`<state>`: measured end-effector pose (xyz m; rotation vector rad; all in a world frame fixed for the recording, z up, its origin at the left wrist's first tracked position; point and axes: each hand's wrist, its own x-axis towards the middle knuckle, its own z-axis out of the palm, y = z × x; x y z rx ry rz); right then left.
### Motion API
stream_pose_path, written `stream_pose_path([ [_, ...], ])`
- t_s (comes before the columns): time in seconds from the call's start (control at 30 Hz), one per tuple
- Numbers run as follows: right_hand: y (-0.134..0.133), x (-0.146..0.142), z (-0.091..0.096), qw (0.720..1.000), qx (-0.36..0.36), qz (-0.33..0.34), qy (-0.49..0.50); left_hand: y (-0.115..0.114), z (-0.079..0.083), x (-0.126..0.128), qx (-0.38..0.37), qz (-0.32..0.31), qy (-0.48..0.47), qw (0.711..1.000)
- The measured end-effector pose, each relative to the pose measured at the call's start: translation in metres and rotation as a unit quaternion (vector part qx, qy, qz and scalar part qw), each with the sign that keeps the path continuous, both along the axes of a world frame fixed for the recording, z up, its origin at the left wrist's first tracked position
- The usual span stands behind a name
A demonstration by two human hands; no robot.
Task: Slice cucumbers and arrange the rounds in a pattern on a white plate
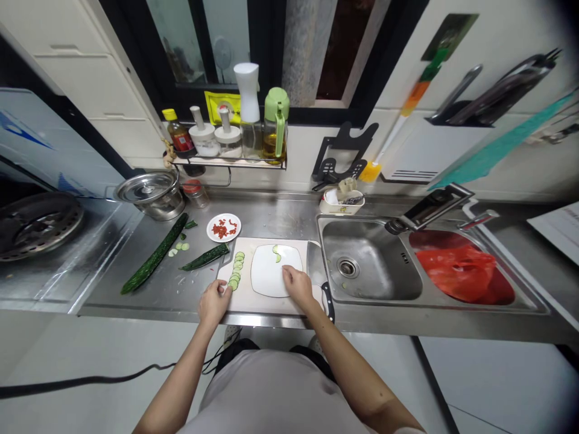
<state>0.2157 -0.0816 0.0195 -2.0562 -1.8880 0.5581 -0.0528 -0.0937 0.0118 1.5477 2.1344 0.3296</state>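
A row of cucumber slices (237,265) lies overlapping on the left part of a pale cutting board (248,302). My left hand (214,302) is at the near end of that row, its thumb and forefinger apart beside the lowest slices. On the board sits a white plate (265,274) with a few cucumber slices (277,254) near its far side. My right hand (297,287) is over the plate's right side, fingers drawn together; whatever they hold, if anything, is hidden. A knife (329,301) with a black handle lies along the board's right edge, blade pointing away from me.
Left of the board are a cut cucumber (205,257), a long whole cucumber (156,253) and small cut pieces (182,246). Behind stands a small plate (234,220) of chopped red bits. A sink (371,289) is right, a lidded steel pot (160,199) back left.
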Motion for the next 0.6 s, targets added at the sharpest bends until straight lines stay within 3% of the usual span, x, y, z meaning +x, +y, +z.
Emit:
stream_pose_path([
  [0.3,-0.0045,0.0016,0.0023,1.000,-0.007,-0.003,0.004,0.0004,-0.0025,0.0063,-0.006,0.006,0.024,1.000],
  [0.6,-0.0091,0.0028,0.0002,1.000,0.000,-0.004,0.005,0.0047,-0.0046,0.0064,0.007,0.028,-0.058,0.998],
])
